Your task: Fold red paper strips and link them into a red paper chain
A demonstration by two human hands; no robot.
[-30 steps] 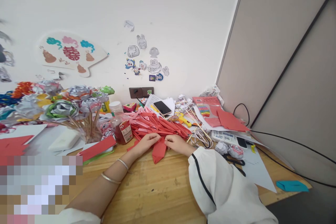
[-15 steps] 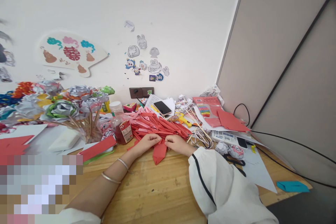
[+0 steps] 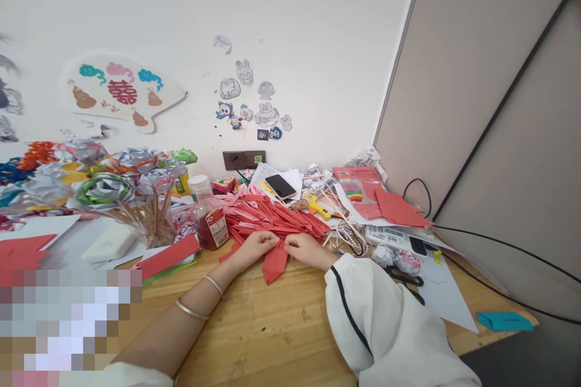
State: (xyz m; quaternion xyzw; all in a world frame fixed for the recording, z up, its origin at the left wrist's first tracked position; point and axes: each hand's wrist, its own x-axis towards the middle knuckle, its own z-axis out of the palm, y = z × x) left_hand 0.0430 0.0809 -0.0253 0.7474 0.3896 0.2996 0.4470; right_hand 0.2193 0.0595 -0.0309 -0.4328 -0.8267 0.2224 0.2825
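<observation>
Both hands meet at the middle of the wooden desk (image 3: 272,332) on a folded piece of red paper (image 3: 275,263). My left hand (image 3: 254,246) pinches its upper left edge, fingers curled. My right hand (image 3: 305,248), in a white sleeve, pinches the upper right edge. The paper's pointed end faces me and rests on the wood. Just behind the hands lies a big pile of folded red paper strips (image 3: 267,214).
A jar with a red label (image 3: 209,221) stands left of the pile, beside paper flowers on sticks (image 3: 136,193). A phone (image 3: 280,185), a yellow glue gun (image 3: 318,207), red sheets (image 3: 385,202), scissors (image 3: 408,284), cables and a teal scrap (image 3: 505,321) lie to the right. A panel wall closes the right side.
Almost nothing has moved. My hands stay on the red paper, with only a slight shift of the fingers and of the view.
</observation>
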